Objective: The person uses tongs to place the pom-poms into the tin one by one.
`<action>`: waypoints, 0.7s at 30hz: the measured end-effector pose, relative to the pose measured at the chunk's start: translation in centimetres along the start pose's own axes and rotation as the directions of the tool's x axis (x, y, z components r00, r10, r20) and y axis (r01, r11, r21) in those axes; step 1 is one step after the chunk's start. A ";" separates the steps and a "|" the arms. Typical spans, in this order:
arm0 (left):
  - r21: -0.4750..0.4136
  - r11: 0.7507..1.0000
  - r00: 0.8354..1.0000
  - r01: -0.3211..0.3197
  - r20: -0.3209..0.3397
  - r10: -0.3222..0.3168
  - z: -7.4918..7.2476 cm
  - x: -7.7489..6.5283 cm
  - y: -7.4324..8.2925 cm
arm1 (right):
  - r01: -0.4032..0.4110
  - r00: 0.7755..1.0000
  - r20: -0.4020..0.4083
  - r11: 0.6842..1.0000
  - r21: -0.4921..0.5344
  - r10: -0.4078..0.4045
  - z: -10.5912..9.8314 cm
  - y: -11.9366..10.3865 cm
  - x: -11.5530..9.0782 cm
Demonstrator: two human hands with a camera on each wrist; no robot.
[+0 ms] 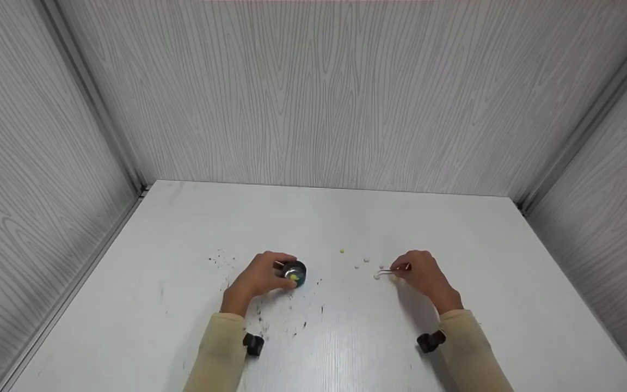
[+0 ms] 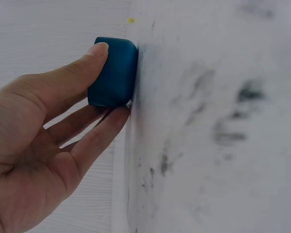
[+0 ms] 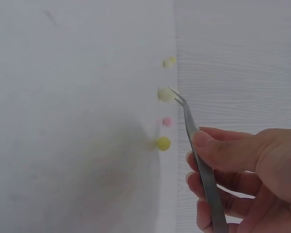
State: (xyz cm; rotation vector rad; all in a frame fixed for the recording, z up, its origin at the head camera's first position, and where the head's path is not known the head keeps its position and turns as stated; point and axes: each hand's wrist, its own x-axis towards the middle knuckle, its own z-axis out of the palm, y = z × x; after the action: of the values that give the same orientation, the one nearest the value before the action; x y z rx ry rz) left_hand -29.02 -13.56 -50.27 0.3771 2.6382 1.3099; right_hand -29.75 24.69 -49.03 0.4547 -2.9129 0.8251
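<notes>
I have both hands over the middle stretch of the white counter (image 1: 335, 218), well in from its back edge. On the left, the left hand (image 1: 256, 279) is grasping a small blue cup (image 2: 116, 73), thumb on one side and fingers on the other. The cup sits just left of centre between the counter's side edges, with its mouth up and its base down by the surface; from the head view I can make out something yellow-green (image 1: 294, 277) inside it.

Over toward the right edge, the right hand (image 1: 421, 271) pinches silver tweezers (image 3: 210, 189) with bent tips, pointed toward the left edge. I see their prongs slightly apart right at a pale ball (image 3: 164, 94); whether they touch it, I can't tell. Near it on the counter I get a pink ball (image 3: 168, 122) and a yellow ball (image 3: 163, 143), and farther off a small cream ball (image 3: 167, 63) with a second yellow ball (image 3: 172, 59) partly behind it. All of these lie between the two hands, nearer the right one.

Dark smudges (image 2: 251, 92) mark the counter around the left hand. Both arms wear beige sleeves (image 1: 218, 348), each with a black wrist device (image 1: 253, 344), and grey wood-grain panels (image 1: 313, 98) rise beyond the counter's back and side edges.
</notes>
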 end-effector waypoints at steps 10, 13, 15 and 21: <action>-0.019 1.000 1.000 0.008 0.003 -0.008 0.0 0.0 0.0 | 0.014 0.999 -0.029 1.000 0.001 -0.013 -0.1 -0.5 0.0; -0.015 1.000 1.000 0.008 0.003 -0.008 0.0 0.0 0.0 | 0.018 0.999 -0.035 1.000 0.008 -0.018 -0.1 -0.7 0.0; -0.010 1.000 1.000 0.012 0.005 -0.012 0.0 0.0 0.0 | 0.022 0.999 -0.037 1.000 0.016 -0.022 -0.1 -0.8 0.0; 0.003 1.000 1.000 0.016 -0.002 -0.016 0.1 0.1 -0.1 | 0.043 0.998 -0.046 0.998 0.036 -0.041 -0.1 -1.2 0.0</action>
State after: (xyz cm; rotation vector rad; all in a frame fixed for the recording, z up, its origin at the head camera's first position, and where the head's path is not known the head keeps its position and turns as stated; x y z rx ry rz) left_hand -29.05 -13.49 -50.39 0.3546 2.6398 1.3018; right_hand -29.42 23.79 -48.33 0.4917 -2.8407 0.8724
